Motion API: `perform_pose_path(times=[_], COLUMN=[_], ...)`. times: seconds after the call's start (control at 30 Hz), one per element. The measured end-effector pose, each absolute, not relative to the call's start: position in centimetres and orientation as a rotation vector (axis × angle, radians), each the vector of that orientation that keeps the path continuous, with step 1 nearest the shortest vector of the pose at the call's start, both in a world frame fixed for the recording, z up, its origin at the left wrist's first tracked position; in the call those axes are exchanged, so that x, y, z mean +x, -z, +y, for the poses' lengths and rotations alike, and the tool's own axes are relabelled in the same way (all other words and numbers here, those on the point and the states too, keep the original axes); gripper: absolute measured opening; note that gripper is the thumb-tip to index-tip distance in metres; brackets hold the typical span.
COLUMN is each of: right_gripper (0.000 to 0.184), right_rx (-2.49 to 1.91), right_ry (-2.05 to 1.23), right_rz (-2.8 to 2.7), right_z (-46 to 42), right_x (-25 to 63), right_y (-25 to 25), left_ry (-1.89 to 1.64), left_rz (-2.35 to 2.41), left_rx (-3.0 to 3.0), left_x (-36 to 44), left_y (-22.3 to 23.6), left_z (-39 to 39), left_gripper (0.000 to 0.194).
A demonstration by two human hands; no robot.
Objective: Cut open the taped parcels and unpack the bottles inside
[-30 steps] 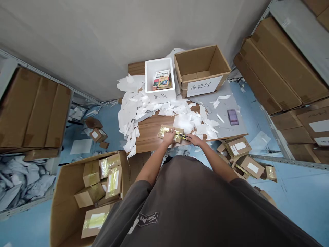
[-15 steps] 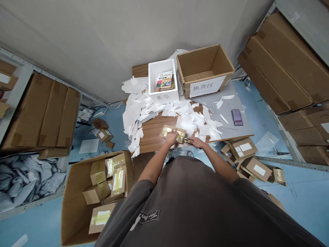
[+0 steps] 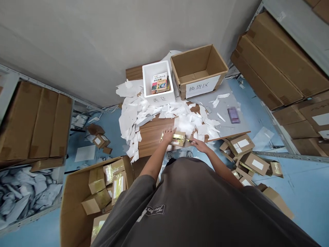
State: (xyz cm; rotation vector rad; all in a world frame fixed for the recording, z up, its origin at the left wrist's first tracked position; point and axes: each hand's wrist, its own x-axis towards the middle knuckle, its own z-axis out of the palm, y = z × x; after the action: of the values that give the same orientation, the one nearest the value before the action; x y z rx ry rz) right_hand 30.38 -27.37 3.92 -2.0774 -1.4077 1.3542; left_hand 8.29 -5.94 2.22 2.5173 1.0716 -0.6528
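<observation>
A small cardboard box wrapped in yellow tape (image 3: 178, 138) lies on the wooden table (image 3: 151, 137) near its front edge. My left hand (image 3: 169, 134) rests on the box's left part with the fingers spread flat. My right hand (image 3: 198, 144) is just right of the box, fingers closed round a small yellow-and-black cutter (image 3: 189, 140) whose tip points at the box's right end.
White paper scraps (image 3: 144, 109) litter the table. Behind stand a white foam bin with books (image 3: 157, 81) and an open labelled carton (image 3: 199, 70). A phone (image 3: 233, 115) lies at right. A carton of taped parcels (image 3: 102, 185) sits on the floor left; several parcels (image 3: 246, 154) lie right.
My right hand with the cutter has drawn back to the right, off the box. My left hand has opened flatter on the box. The view has shifted slightly.
</observation>
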Motion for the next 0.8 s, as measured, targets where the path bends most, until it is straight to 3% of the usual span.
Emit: perform_pose_path(times=[0.17,0.37,0.53,0.67,0.8], right_gripper=[0.047,0.046,0.047,0.051,0.048], right_rx=[-2.206,-2.380,-2.520,-2.759,-2.410], right_ry=[-1.244,-1.009,-0.855,-0.743,-0.920], right_rz=[-1.575,-1.698,-1.686,-1.232,-1.030], right_z=[-26.7,-25.1,-25.1,-28.0,-29.3], right_x=[28.6,26.6,27.5,32.9,34.4], right_y=[-4.0,-4.0,-3.5,-2.7,-1.2], left_ry=[0.462,0.382,0.343,0.295,0.182], left_rz=[1.008,1.063,1.142,1.153,1.157], left_rx=[2.573,2.607,2.594,2.574,2.512], left_x=[6.7,6.4,6.6,6.3,6.4], left_y=[-1.7,-0.9,-0.6,-0.3,0.1], left_z=[-6.3,-7.8,-8.7,-9.2,-8.9], left_gripper=[0.081,0.067,0.062,0.060,0.060])
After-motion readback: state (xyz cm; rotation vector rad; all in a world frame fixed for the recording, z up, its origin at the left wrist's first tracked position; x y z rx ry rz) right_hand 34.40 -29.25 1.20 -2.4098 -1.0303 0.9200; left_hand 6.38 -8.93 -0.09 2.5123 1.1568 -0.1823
